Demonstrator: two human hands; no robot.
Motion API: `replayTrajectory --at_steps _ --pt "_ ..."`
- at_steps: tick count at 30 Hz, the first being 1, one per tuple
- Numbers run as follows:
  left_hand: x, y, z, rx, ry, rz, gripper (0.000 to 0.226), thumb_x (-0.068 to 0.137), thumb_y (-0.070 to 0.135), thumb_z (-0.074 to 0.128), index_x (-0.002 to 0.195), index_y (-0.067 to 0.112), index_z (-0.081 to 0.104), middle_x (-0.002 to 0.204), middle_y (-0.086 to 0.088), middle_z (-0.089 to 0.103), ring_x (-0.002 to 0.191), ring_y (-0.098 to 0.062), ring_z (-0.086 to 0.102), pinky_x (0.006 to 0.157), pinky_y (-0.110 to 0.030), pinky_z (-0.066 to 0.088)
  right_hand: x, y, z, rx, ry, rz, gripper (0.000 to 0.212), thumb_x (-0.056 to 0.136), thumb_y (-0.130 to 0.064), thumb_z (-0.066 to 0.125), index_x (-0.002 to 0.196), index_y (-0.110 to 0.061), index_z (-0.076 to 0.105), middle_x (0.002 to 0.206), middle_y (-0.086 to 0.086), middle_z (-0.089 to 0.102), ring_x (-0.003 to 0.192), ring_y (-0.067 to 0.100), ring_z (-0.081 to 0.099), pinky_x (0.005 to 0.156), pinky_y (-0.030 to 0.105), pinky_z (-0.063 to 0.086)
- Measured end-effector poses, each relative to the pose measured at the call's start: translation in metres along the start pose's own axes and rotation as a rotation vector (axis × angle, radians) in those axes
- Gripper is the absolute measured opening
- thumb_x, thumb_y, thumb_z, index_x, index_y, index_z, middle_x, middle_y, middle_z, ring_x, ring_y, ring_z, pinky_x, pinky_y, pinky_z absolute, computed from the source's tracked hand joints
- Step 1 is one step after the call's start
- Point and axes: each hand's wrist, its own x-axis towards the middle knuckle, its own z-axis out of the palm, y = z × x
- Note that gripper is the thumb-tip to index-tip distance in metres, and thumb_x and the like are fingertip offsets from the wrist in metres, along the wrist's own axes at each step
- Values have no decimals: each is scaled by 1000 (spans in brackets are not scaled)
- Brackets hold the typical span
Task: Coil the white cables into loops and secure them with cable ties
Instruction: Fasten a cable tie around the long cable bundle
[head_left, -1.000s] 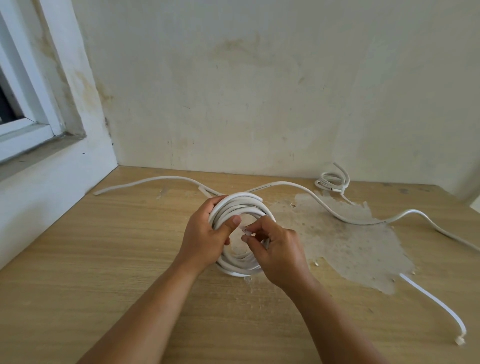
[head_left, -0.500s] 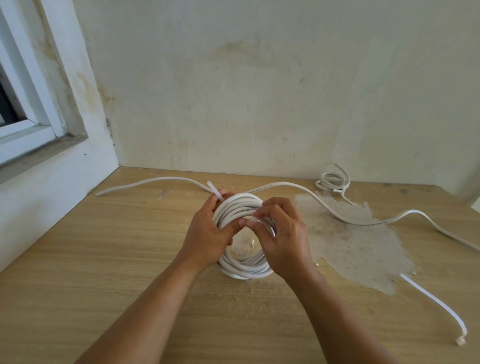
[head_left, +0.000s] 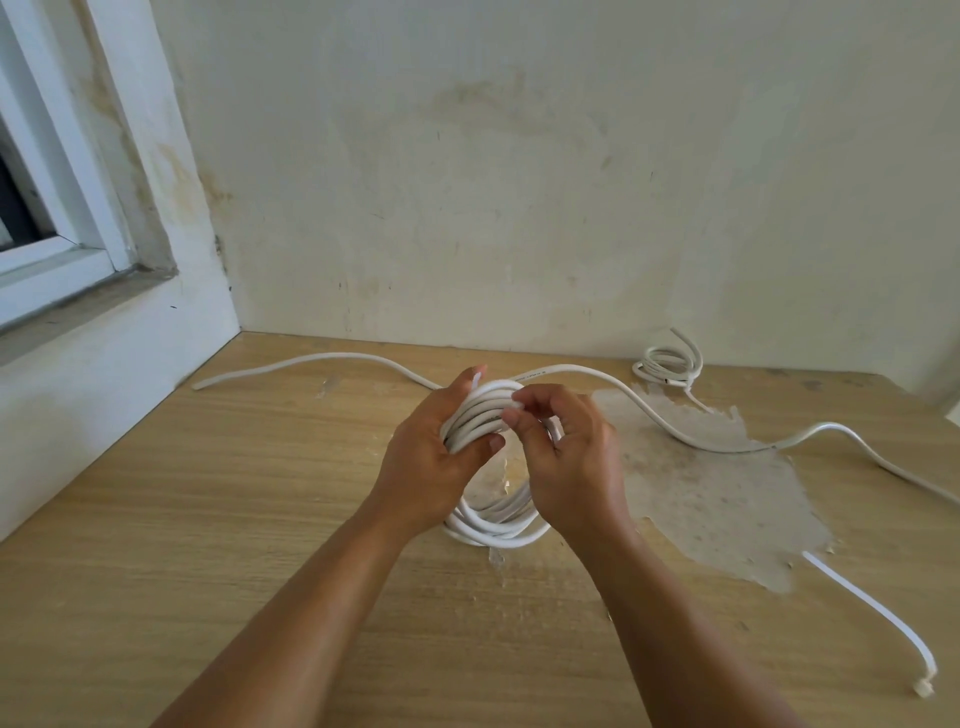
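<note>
Upright, smooth white cable coil (head_left: 488, 415) — left hand (head_left: 436, 457) gripping

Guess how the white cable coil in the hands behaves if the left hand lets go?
The white round-jacketed cable coil would probably spring open: no tie shows on it, only the left hand bunches it. It looks fairly stiff: the loops hold upright on the wooden table.

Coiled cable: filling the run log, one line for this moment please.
left hand grips coiled cable | right hand pinches at coil top | loose cable tie on table
</note>
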Motion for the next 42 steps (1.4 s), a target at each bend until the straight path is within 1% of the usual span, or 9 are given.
replayTrajectory --at_steps 3,8,13,21,24,28,31,37,42 --pt "1 5 0 70 18 43 62 89 35 79 143 44 51 124 17 67 110 -2 66 95 -36 56 1 -5 2 12 21 52 12 92 -24 75 104 -24 73 91 -21 65 96 3 62 80 15 46" --pt "4 4 0 196 2 120 57 90 34 77 142 41 55 119 15 68 108 -2 65 93 -33 56 -1 -8 2 35 81 86 18 90 -25 77 109 -24 74 97 -15 68 96 3 66 84 21 53" --pt "5 4 2 248 -5 178 54 90 33 76 141 40 58 121 15 70 109 -2 66 94 -32 55 -1 -10 0 53 126 90 15 86 -25 83 98 -23 74 93 -8 73 91 2 69 80 16 52" --pt "6 10 3 302 -35 255 52 92 37 70 142 37 57 126 17 67 112 1 64 92 -26 54 1 -14 -7 14 106 56 11 82 -22 85 88 -28 77 89 -11 73 89 -1 67 76 5 45" --pt "5 12 3 304 -42 276 51 91 37 70 142 36 58 125 18 66 108 0 64 88 -26 54 3 -13 -10 6 64 76 11 82 -25 85 88 -30 78 89 -11 74 90 0 68 79 10 48" --pt "2 9 3 277 -35 260 56 89 31 76 142 31 58 127 16 68 109 -2 66 89 -32 56 9 -13 -15 78 -38 144 12 81 -27 86 85 -36 78 82 -17 75 81 2 70 78 27 57" --pt "2 9 2 248 -40 225 61 85 34 81 142 31 58 124 14 70 108 -3 67 90 -34 56 17 -13 -20 2 -72 56 9 82 -23 85 88 -30 82 79 -20 75 78 3 71 76 29 59" --pt "3 12 4 204 -34 176 60 85 51 77 140 33 59 108 15 74 97 -4 71 84 -37 59 21 0 -20 -190 41 -419 7 86 -7 78 90 -11 82 87 -1 79 79 14 74 73 29 59" --pt "4 10 0 199 23 66 62 83 54 77 137 29 61 103 17 74 93 4 68 83 -19 55 11 8 -14 -285 133 -530 7 92 -10 74 87 -8 80 94 2 74 78 16 70 65 30 57"
